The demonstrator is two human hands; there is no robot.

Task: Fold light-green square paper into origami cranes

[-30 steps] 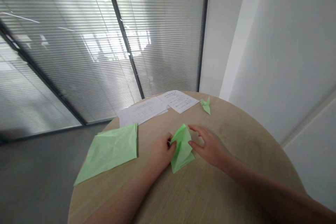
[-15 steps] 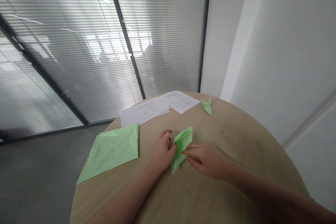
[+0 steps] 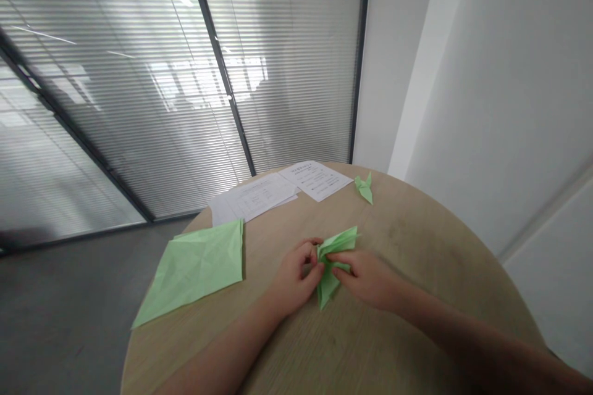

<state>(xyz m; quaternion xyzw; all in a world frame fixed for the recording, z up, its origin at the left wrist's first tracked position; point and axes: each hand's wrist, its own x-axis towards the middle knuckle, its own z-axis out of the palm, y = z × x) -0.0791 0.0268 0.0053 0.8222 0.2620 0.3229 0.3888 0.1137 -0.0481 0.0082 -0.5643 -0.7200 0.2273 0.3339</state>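
A partly folded piece of light green paper (image 3: 340, 241) sits near the middle of the round wooden table (image 3: 417, 247), bunched into a narrow shape. My left hand (image 3: 296, 274) pinches its left edge with fingertips curled in. From the right, my right hand (image 3: 368, 274) grips the same piece with thumb and fingers pressed together. Both hands meet over the paper, just above the tabletop.
A flat, creased light green sheet (image 3: 197, 265) lies at the table's left edge. White printed pages (image 3: 278, 188) lie at the far side. A small folded green paper figure (image 3: 364, 187) stands beyond them. Glass walls with blinds (image 3: 139, 86) rise behind; a white wall is on the right.
The green paper was spread wider between my hands; now both hands have closed on it and folded it narrower, with its upper tip pointing right.
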